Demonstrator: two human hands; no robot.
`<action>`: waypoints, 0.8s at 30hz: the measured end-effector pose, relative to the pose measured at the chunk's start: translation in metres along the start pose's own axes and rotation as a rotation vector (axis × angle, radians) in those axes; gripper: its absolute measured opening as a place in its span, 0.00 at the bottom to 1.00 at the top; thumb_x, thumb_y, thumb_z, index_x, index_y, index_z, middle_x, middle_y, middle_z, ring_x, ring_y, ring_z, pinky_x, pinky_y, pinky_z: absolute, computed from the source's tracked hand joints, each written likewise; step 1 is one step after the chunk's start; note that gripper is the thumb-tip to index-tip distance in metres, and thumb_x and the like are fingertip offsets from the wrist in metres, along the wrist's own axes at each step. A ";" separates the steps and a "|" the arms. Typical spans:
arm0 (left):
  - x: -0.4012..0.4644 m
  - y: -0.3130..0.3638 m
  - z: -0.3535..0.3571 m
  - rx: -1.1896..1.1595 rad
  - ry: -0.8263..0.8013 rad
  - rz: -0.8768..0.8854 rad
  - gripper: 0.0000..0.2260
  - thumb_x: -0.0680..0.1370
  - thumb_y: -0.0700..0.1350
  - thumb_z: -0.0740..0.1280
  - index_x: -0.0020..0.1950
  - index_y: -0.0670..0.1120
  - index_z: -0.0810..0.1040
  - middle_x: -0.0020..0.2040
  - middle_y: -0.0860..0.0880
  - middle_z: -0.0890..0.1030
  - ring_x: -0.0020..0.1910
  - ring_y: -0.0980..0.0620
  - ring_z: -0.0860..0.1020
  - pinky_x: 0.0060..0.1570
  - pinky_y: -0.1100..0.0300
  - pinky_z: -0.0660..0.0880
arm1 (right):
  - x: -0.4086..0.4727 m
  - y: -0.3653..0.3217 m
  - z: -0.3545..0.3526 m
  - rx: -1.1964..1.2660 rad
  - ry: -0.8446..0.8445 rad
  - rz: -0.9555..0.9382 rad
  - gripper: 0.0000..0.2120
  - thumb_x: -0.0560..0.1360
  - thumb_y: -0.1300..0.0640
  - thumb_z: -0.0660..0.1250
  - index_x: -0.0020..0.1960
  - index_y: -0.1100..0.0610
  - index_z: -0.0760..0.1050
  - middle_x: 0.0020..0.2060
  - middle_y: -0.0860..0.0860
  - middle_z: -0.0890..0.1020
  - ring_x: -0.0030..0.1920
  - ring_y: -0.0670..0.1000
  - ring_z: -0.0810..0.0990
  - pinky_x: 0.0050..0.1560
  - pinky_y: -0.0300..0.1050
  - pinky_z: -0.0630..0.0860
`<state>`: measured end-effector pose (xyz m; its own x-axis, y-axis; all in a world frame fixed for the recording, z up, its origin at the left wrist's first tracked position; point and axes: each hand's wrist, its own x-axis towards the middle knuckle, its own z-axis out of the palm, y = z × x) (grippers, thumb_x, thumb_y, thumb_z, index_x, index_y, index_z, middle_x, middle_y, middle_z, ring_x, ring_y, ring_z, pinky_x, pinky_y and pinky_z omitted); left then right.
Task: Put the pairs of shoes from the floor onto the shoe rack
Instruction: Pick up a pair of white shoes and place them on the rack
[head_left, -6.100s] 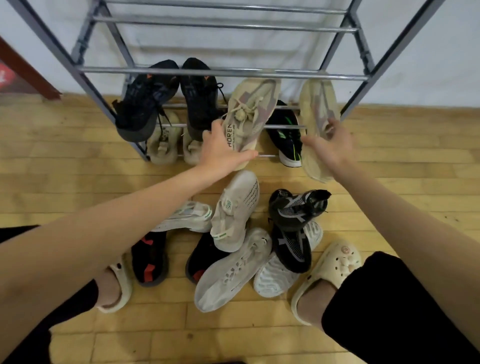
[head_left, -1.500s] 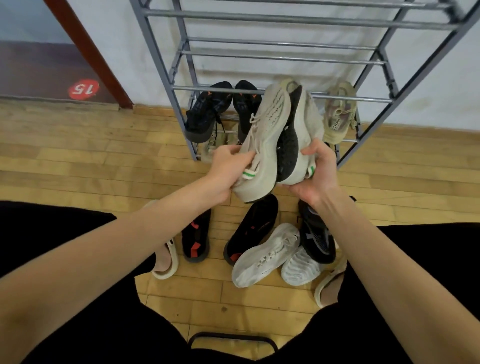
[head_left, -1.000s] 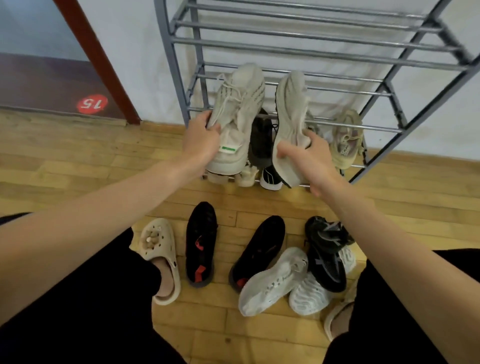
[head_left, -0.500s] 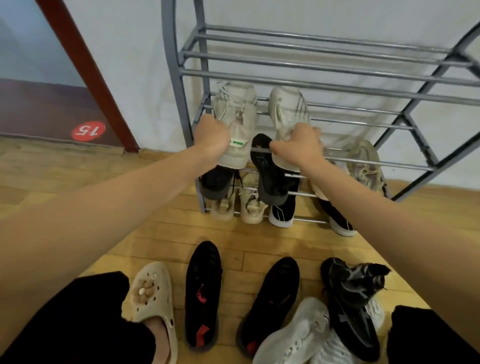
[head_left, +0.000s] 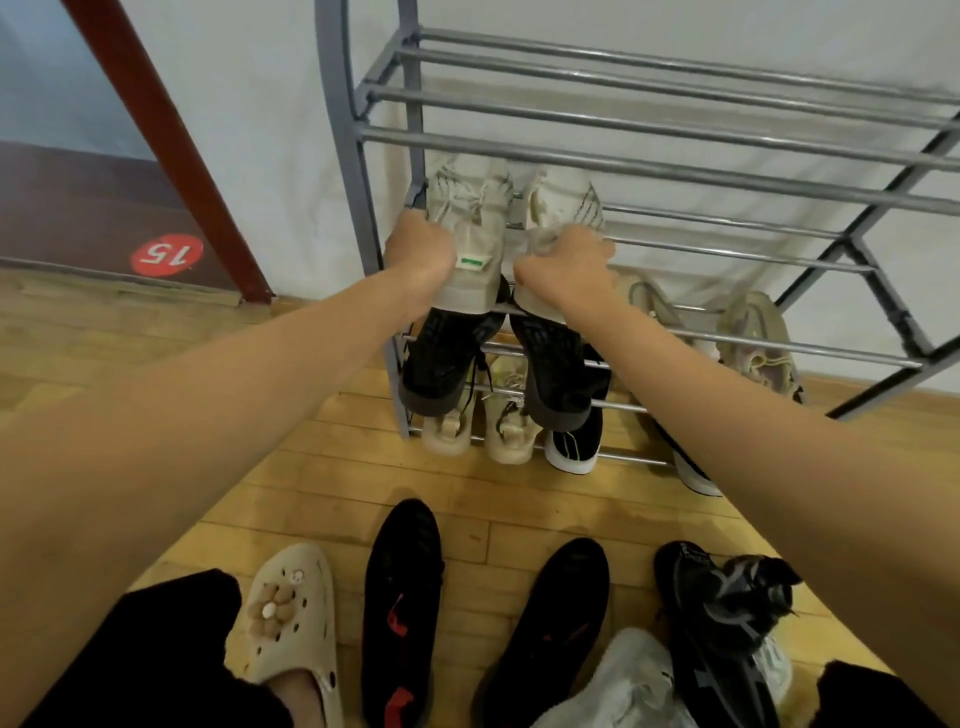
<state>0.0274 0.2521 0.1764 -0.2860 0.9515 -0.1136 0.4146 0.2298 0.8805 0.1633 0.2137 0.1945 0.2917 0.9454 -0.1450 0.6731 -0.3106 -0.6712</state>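
A pair of beige sneakers lies on a middle tier of the grey metal shoe rack, at its left end. My left hand grips the heel of the left beige sneaker, which bears a green tag. My right hand grips the heel of the right beige sneaker. On the floor lie a pair of black shoes with red marks, a black and grey sneaker and a white shoe.
Black sneakers sit on the tier below, with tan sneakers further right. Beige shoes and black-white shoes fill the bottom tier. My cream clog is at lower left. A red door frame stands left.
Both hands have pushed the beige sneakers further onto the rack tier, and the view has moved closer to the rack. The shoes on the floor have not moved.
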 end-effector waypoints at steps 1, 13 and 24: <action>-0.001 -0.001 0.000 -0.005 -0.007 -0.022 0.16 0.82 0.41 0.53 0.65 0.35 0.72 0.59 0.36 0.77 0.59 0.38 0.76 0.41 0.55 0.72 | 0.000 -0.001 0.004 -0.018 -0.005 0.002 0.14 0.70 0.55 0.66 0.54 0.58 0.69 0.65 0.64 0.63 0.63 0.66 0.66 0.65 0.58 0.68; -0.050 -0.016 -0.019 0.077 -0.085 0.109 0.18 0.84 0.49 0.50 0.42 0.43 0.73 0.37 0.49 0.69 0.36 0.52 0.68 0.33 0.59 0.61 | -0.034 0.035 -0.003 -0.118 -0.108 -0.202 0.20 0.71 0.48 0.65 0.55 0.61 0.69 0.58 0.60 0.73 0.60 0.63 0.69 0.56 0.53 0.72; -0.146 -0.093 -0.004 0.198 -0.139 0.047 0.13 0.81 0.41 0.59 0.66 0.42 0.69 0.61 0.44 0.74 0.58 0.47 0.75 0.53 0.57 0.74 | -0.134 0.136 0.004 -0.422 -0.205 -0.432 0.27 0.75 0.58 0.66 0.71 0.63 0.63 0.67 0.62 0.65 0.68 0.63 0.65 0.67 0.53 0.67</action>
<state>0.0277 0.0908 0.1131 -0.1469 0.9779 -0.1490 0.5894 0.2075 0.7808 0.2134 0.0453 0.1194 -0.1738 0.9807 -0.0892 0.9228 0.1306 -0.3625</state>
